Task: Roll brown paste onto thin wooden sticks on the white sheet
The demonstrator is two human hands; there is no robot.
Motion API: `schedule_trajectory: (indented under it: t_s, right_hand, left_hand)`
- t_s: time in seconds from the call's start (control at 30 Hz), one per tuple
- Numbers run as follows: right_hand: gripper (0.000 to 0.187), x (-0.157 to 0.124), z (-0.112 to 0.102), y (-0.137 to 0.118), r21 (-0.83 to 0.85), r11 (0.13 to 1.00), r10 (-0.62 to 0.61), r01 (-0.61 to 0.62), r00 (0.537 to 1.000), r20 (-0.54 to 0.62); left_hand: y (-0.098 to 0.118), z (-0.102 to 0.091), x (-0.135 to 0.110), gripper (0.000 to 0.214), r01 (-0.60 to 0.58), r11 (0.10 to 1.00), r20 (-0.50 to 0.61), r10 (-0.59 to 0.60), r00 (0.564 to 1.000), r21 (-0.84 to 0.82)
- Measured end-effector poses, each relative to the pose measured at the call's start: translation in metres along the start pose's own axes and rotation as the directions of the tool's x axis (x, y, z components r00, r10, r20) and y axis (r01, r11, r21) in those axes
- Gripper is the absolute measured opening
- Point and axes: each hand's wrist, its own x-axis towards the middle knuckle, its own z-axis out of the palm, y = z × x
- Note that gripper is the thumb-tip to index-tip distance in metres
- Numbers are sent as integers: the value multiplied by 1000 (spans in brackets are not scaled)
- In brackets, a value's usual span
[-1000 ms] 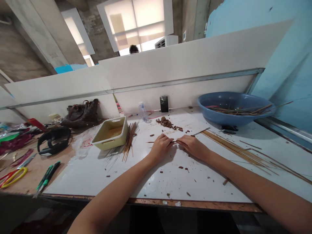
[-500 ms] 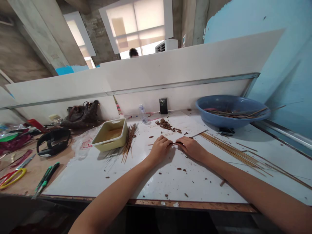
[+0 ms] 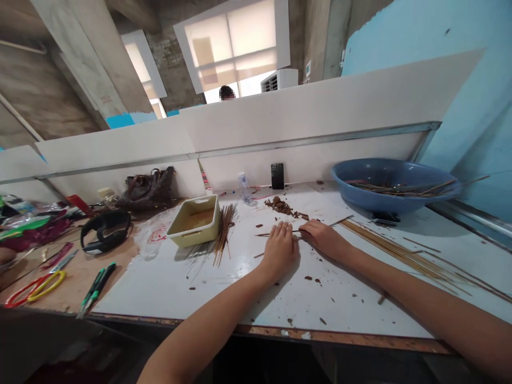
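Note:
My left hand (image 3: 280,249) and my right hand (image 3: 323,238) rest on the white table (image 3: 224,290), fingertips nearly meeting. Between them lies a thin wooden stick (image 3: 276,233), pinched by both hands, and its middle is hidden under my fingers. A heap of brown crumbled bits (image 3: 280,206) sits just beyond my hands. To the right of my right hand spreads a long bundle of thin sticks (image 3: 404,256). A short bunch of sticks (image 3: 224,234) lies left of my left hand.
A blue bowl (image 3: 394,181) holding sticks stands at back right. A cream tray (image 3: 194,221), water bottle (image 3: 244,188) and phone (image 3: 277,176) stand nearby. Scissors (image 3: 42,288), green-handled tools (image 3: 96,282) and a handbag (image 3: 148,191) lie left. A white partition runs behind.
My left hand has turned, its fingers now pointing more forward along the table. The whole view has shifted slightly. My right hand stays at the stick.

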Motion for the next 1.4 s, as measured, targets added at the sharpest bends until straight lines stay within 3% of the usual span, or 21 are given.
schedule_trajectory:
  t_s: [0.1,0.2,0.37,0.53,0.67,0.8,0.9,1.0,1.2,1.4]
  right_hand:
    - [29,18,-4,6,-47,998,-31,35,995,90]
    - [32,32,-8,6,-126,990,-36,61,980,197]
    - [57,41,10,-21,-165,979,163,-118,941,296]
    - [81,32,34,-52,-168,973,217,-156,866,450]
    - [81,23,33,-50,-189,975,195,-116,856,478]
    - [71,37,30,-41,-152,986,136,-67,852,505]
    - [72,53,31,-36,-164,972,227,-167,843,487]
    - [76,51,34,-34,-162,967,249,-194,848,468]
    - [78,24,36,-32,-132,991,81,-26,898,432]
    - [86,51,31,-38,-255,956,254,-142,837,485]
  left_hand:
    - [3,3,-2,60,164,982,80,-172,982,96]
    - [1,4,-2,63,252,957,162,-273,948,140]
    - [-6,2,-1,66,254,955,226,-285,932,156]
    - [-9,-5,-2,75,188,968,357,-238,903,168]
    - [-7,-4,-11,78,176,968,367,-232,901,182]
    - [-11,-7,-5,75,194,967,371,-244,896,167]
    - [-17,-14,8,73,223,960,404,-275,873,171]
    - [-21,-16,7,72,207,963,374,-258,891,170]
    - [-25,-14,-16,68,142,980,350,-182,919,138]
    - [-28,-21,2,70,238,961,370,-273,888,140]
